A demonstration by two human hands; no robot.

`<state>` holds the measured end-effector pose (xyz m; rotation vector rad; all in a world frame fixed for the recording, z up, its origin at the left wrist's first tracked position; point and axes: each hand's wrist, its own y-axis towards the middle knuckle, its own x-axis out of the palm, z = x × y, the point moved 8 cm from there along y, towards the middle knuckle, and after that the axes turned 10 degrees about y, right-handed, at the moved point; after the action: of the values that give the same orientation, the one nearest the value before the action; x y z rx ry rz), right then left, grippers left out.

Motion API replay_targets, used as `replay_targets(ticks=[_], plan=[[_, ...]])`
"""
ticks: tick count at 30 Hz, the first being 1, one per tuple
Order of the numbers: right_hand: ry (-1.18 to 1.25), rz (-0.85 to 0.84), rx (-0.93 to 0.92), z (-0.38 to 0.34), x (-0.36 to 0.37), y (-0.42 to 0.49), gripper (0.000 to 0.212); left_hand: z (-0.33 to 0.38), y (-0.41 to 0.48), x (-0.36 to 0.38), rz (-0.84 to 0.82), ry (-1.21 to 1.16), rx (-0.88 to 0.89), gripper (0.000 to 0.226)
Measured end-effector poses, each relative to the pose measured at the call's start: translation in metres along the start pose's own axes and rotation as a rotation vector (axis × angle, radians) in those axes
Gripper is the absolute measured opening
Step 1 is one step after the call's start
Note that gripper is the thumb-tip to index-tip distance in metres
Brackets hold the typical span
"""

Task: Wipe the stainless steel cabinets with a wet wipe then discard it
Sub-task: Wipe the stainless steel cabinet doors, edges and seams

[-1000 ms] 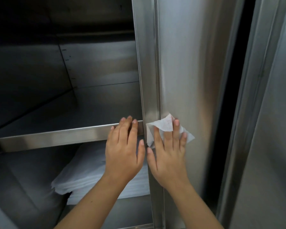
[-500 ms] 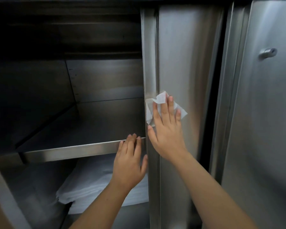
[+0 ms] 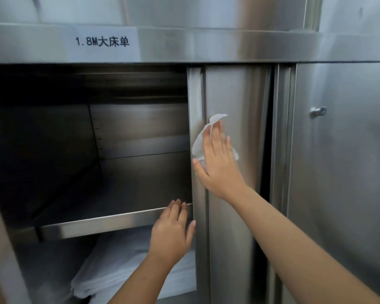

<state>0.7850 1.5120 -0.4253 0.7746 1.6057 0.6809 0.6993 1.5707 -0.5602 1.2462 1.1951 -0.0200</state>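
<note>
My right hand (image 3: 217, 163) presses a white wet wipe (image 3: 199, 141) flat against the stainless steel cabinet door panel (image 3: 239, 102), fingers straight and pointing up. The wipe sticks out above and to the left of my fingers, lapping the door's left edge strip (image 3: 194, 95). My left hand (image 3: 171, 233) rests with straight fingers on the front lip of the inner steel shelf (image 3: 97, 222), lower and to the left.
The cabinet's left side stands open and dark inside. Folded white linen (image 3: 110, 273) lies under the shelf. A paper label (image 3: 103, 42) is stuck on the top rail. To the right, another steel door carries a small round knob (image 3: 318, 111).
My right hand has slid the wipe upward along the door panel. The view has tilted up, bringing the top rail and label into sight. My left hand has stayed on the shelf lip.
</note>
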Motion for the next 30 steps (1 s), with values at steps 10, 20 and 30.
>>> replay_targets(ticks=[10, 20, 30], plan=[[-0.136, 0.052, -0.134, -0.024, -0.029, 0.077, 0.075, 0.0, 0.002, -0.002, 0.004, -0.082, 0.005, 0.051], [-0.146, 0.045, -0.168, -0.024, -0.016, 0.073, 0.082, 0.001, 0.002, 0.004, -0.022, -0.112, 0.018, 0.048], [0.125, 0.185, -0.113, -0.024, -0.025, 0.074, 0.074, 0.001, 0.005, 0.011, -0.014, -0.1, 0.02, 0.049]])
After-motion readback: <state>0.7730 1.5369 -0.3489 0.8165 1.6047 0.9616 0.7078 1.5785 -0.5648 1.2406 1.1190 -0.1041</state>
